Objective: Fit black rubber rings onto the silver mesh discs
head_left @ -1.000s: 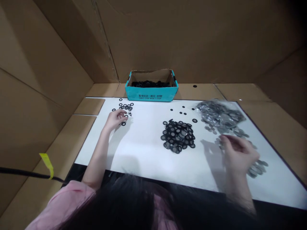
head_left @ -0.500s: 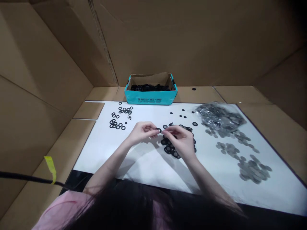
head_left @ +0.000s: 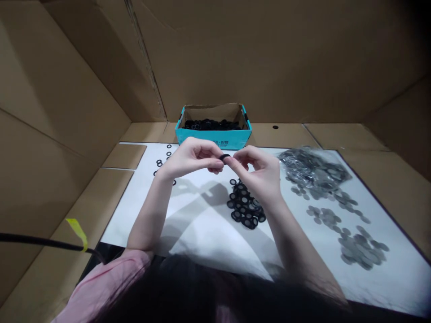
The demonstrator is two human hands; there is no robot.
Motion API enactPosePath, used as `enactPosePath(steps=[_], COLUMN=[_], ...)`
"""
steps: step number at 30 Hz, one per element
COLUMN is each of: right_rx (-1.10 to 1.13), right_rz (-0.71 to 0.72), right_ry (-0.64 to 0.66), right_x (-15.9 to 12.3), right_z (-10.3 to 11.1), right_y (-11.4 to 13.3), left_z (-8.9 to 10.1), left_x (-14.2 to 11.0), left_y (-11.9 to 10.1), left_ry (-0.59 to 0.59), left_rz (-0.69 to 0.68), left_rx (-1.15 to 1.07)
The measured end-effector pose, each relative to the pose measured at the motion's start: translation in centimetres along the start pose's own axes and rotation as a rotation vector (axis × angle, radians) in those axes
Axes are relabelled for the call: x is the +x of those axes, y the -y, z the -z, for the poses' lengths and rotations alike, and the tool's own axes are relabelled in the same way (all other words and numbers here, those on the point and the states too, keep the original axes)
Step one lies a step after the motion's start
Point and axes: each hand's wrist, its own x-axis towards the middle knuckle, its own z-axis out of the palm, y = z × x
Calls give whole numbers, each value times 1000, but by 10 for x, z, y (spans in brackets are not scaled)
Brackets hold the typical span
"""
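Observation:
Raised above the white tabletop, my left hand (head_left: pixel 197 157) pinches a small black ring (head_left: pixel 224 156) between thumb and fingers. From the other side my right hand (head_left: pixel 261 172) closes on the same ring, its thumb pressed against it. Whether a grey disc sits inside the ring is hidden by the fingers. Below my right hand lies a heap of black rings with grey centres (head_left: pixel 245 206), partly covered by that hand. Loose black rings (head_left: pixel 159 162) are scattered behind my left wrist. Flat grey discs (head_left: pixel 362 249) lie in clusters on the right.
A turquoise cardboard box (head_left: pixel 188 135) holding many black pieces stands at the back. A clear plastic bag (head_left: pixel 313 168) full of grey discs lies at the back right. One black disc (head_left: pixel 275 127) rests on cardboard. Cardboard walls (head_left: pixel 269 58) enclose the table; a black cable (head_left: pixel 43 241) crosses at left.
My left hand came from the loose rings with a black ring, and my right hand from the grey discs. They met over the middle, then rose away from me, both closed on the ring.

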Motion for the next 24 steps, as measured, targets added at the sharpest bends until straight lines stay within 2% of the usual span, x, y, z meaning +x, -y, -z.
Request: enactPosePath(steps=[6, 13, 18, 22, 24], right_rx=[-8, 77, 145, 144, 115], right_rz=[37, 59, 17, 70, 36], right_ry=[174, 280, 155, 112, 46], right_x=[2, 1, 0, 0, 0], right_z=[-2, 7, 7, 4, 3], right_y=[-4, -7, -12, -17, -17], left_z=[0, 2, 3, 3, 3], left_x=[3, 1, 0, -1, -2], left_y=[3, 1, -2, -2, -4], left_ry=[31, 12, -108, -106, -98], left_rz=[22, 48, 42, 52, 42], left_rx=[3, -15, 56, 50, 44])
